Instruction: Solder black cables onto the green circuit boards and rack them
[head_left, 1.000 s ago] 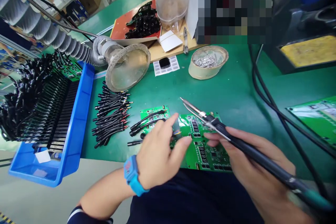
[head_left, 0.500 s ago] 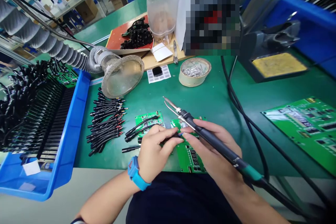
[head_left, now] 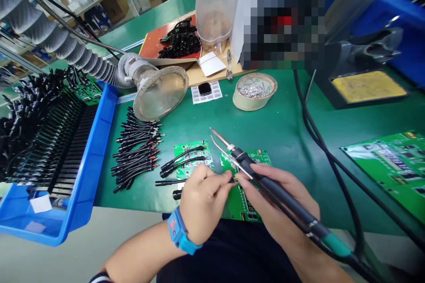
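- Black lead: its wire end was between my two hands, over the near part of the right-hand green board. Couldn't tell if it touched the board.
- Handling, my guess: light, bendy jacket, not very slippery; thin bare wire ends easily splayed. Best held on the jacket just behind the wires.
- Left hand: thumb and forefinger pinched together on that lead; my hand hid most of its length.
- Right hand: wrapped round the soldering iron, tip pointing far-left, clear of the boards. Thumb and a fingertip were right by the wire ends; contact unclear.
- Iron: probably light, stiff, hot at the metal end. Handle only.
- Left-hand green board: two leads lay across it. Boards looked stiff, parts fragile; edges were the place to grip.
- Further left: cable pile, then blue bin.
- Far: label sheet, print too small to read. Right: another board, white-printed block, unreadable. Blue watch: reddish marks, illegible. No brand readable anywhere.
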The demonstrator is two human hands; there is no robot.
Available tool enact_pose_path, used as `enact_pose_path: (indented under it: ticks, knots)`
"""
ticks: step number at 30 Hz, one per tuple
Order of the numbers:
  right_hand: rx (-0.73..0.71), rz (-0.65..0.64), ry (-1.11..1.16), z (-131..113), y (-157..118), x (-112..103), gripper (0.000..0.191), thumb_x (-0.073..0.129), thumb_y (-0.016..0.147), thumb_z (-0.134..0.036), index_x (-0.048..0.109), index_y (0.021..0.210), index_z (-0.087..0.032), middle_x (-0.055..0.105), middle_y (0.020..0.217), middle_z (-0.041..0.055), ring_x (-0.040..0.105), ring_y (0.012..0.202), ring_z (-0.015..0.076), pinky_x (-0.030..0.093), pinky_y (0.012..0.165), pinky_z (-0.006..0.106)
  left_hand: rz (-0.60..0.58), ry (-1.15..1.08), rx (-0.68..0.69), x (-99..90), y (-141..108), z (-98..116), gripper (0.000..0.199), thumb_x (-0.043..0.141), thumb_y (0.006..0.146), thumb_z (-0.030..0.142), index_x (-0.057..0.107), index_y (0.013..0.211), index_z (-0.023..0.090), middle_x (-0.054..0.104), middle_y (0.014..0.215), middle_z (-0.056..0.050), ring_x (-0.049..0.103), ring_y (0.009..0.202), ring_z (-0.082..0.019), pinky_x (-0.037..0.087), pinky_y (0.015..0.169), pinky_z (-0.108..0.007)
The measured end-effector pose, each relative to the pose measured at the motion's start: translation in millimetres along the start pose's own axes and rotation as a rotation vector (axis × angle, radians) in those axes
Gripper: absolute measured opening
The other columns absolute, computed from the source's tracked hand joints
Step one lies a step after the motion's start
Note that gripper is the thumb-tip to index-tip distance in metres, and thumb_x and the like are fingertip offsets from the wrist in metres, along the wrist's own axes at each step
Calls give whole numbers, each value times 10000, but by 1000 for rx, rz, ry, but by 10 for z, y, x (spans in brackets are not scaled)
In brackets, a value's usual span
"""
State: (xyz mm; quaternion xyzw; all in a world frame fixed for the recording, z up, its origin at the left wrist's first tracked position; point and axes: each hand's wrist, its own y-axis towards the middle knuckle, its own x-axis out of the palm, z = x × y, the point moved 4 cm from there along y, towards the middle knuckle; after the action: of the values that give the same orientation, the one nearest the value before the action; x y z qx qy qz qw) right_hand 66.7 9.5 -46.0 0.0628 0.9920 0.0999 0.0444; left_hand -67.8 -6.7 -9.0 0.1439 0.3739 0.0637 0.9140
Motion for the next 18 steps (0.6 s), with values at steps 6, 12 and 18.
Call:
enact_pose_path:
  ticks: [6,12,18]
  knots:
    - [-353,-296,-96,-56,-35,-7,376,591,742,-80,590,1079,-248,638,944,18,594,925,168,523,812,321,-197,220,56,43,-140,12,220,460,893,183,673,881,130,465,666,-25,442,571,-121,388,494,-241]
    - [-226,32,33,-139,-79,8,422,643,681,-27,569,1013,-277,641,891,-7,628,837,160,529,719,304,-220,-572,-632,69,-53,-118,230,688,723,367,656,733,140,478,562,34,480,439,-75,428,420,-199]
    - [-189,45,-160,-45,-128,-101,389,636,725,-100,575,1054,-298,649,967,-5,640,866,166,550,735,297,-156,-622,-705,49,-69,-215,287,733,675,352,659,852,140,551,574,23,517,454,-82,440,418,-190]
